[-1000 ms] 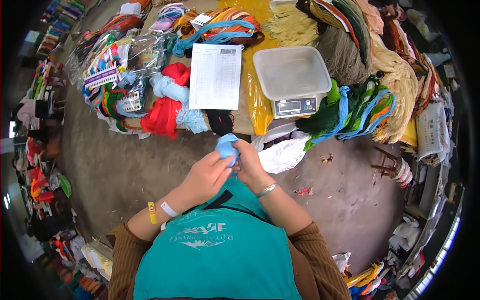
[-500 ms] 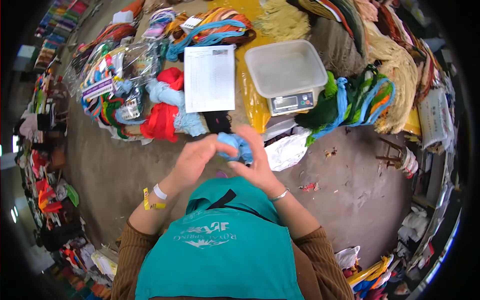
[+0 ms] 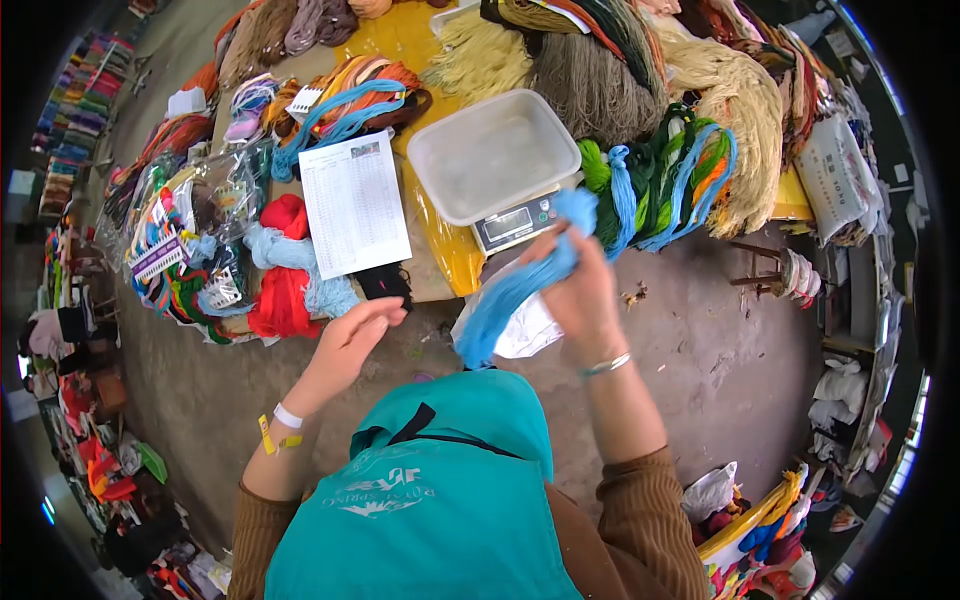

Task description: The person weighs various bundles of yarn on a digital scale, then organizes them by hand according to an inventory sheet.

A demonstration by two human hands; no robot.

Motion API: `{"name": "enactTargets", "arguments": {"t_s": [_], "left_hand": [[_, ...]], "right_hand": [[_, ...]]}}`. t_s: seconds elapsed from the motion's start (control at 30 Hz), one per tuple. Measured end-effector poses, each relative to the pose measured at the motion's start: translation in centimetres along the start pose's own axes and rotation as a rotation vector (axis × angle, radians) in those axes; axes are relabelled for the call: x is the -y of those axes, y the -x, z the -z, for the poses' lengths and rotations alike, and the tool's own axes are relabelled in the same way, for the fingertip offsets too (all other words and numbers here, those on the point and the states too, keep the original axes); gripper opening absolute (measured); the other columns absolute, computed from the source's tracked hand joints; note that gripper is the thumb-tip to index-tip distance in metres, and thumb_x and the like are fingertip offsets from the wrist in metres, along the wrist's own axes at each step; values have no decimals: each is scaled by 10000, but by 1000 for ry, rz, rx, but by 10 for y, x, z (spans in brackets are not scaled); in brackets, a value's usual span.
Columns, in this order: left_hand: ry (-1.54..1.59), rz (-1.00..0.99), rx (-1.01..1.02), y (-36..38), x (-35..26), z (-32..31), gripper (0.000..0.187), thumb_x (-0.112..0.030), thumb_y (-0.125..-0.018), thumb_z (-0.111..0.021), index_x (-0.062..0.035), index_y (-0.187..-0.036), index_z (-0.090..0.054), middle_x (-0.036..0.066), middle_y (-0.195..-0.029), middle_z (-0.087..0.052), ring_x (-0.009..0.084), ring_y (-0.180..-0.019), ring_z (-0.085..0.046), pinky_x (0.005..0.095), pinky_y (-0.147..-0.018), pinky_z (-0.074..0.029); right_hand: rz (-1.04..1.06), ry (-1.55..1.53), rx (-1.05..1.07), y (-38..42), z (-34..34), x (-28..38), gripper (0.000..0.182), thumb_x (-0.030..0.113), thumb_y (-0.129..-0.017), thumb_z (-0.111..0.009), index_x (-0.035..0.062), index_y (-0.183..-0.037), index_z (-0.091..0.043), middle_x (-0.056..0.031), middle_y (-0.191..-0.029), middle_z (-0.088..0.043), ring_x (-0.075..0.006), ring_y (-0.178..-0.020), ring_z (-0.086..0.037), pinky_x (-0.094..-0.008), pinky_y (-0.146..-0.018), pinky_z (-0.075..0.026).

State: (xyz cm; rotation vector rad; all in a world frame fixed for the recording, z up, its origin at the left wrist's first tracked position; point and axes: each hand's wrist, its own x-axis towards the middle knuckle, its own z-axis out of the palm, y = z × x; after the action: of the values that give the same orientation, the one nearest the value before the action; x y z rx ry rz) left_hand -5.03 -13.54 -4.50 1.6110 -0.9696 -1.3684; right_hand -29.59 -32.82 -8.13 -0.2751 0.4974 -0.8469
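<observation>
My right hand (image 3: 583, 305) grips a hank of light blue yarn (image 3: 515, 300) around its upper part. One end of the hank rises above the fingers, and its longer end hangs down to the left. My left hand (image 3: 352, 345) is held out with its fingers stretched, near the table's front edge, holding nothing. Just beyond the hank, a digital scale (image 3: 508, 226) carries a translucent plastic tub (image 3: 490, 155). A printed sheet (image 3: 355, 205) lies left of the scale, beside black yarn (image 3: 385, 287). Behind the hank, a white bag or wrapper (image 3: 530, 328) is partly hidden.
Red yarn (image 3: 278, 300) and bagged coloured threads (image 3: 190, 215) lie on the table's left. To the right are green and blue hanks (image 3: 670, 185) and cream yarn (image 3: 725, 110). A small stool (image 3: 765, 270) stands on the floor at right.
My hands, which were close together around the blue yarn, have moved apart. The right hand has carried the hank right and up towards the scale; the left has let go and moved slightly left.
</observation>
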Motion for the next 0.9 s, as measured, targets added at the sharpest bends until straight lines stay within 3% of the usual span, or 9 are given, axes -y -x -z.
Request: {"name": "enactTargets", "arguments": {"t_s": [0.13, 0.23, 0.3, 0.37, 0.43, 0.57, 0.77, 0.83, 0.9], "left_hand": [[-9, 127, -78, 19, 26, 15, 325, -145, -999, -495, 14, -1273, -566, 98, -1139, -662, 153, -1074, -608, 276, -936, -462], [6, 194, -124, 33, 38, 20, 325, -151, -994, -507, 16, -1265, -571, 95, -1134, -661, 150, -1066, -610, 279, -930, -469], [12, 222, -146, 42, 45, 24, 326, -152, -992, -512, 17, -1265, -570, 94, -1133, -660, 150, -1064, -610, 281, -928, -472], [60, 259, -185, 50, 56, 27, 332, -164, -992, -515, 9, -1271, -566, 91, -1140, -657, 155, -1064, -613, 286, -921, -472], [84, 288, -213, 59, 62, 28, 335, -177, -996, -508, 4, -1271, -565, 88, -1142, -656, 157, -1064, -615, 285, -916, -471], [122, 344, -270, 72, 70, 36, 346, -228, -1008, -484, -18, -1268, -573, 78, -1136, -656, 156, -1063, -618, 282, -909, -465], [250, 398, -341, 76, 118, 61, 346, -276, -1006, -502, -58, -1259, -594, 49, -1115, -660, 125, -1023, -615, 274, -877, -478], [282, 394, -373, 71, 132, 70, 333, -297, -1003, -515, -68, -1222, -618, 28, -1077, -668, 104, -977, -621, 266, -850, -489], [325, 405, -400, 64, 150, 86, 324, -300, -999, -524, -73, -1207, -626, 15, -1052, -675, 96, -955, -630, 258, -829, -493]], "right_hand": [[142, -237, -30, -78, 60, 105, 218, 250, -978, -495, 39, -1004, -547, -128, -882, -608, -285, -882, -584, -452, -899, -459], [354, 294, -250, -122, 166, 151, 345, 360, -964, -535, 64, -1142, -550, -88, -1159, -591, -259, -1123, -530, -428, -997, -387], [263, 455, -740, -127, 212, 147, 397, 388, -946, -546, 122, -1241, -529, -39, -1223, -563, -223, -1160, -501, -391, -1010, -350], [196, 522, -892, -125, 231, 122, 396, 364, -927, -566, 173, -1274, -543, -5, -1170, -580, -171, -1098, -517, -383, -948, -391], [344, 780, -883, -119, 242, 90, 384, 247, -910, -536, 42, -1230, -593, -61, -1059, -623, -157, -903, -555, -315, -779, -443], [648, 786, -911, -103, 275, 31, 394, 176, -907, -525, -74, -1206, -584, -155, -1179, -626, -236, -1077, -578, -342, -967, -428], [248, 770, -995, -37, 265, -79, 276, 140, -882, -561, -47, -1068, -643, -121, -1031, -670, -195, -951, -602, -325, -860, -468], [163, 915, -846, -15, 306, -121, 193, 249, -866, -637, 73, -945, -651, -3, -866, -622, -114, -791, -544, -318, -606, -460], [-29, 914, -792, 9, 297, -143, 213, 246, -849, -662, 70, -969, -657, 4, -834, -609, -126, -724, -542, -304, -530, -427]]}}
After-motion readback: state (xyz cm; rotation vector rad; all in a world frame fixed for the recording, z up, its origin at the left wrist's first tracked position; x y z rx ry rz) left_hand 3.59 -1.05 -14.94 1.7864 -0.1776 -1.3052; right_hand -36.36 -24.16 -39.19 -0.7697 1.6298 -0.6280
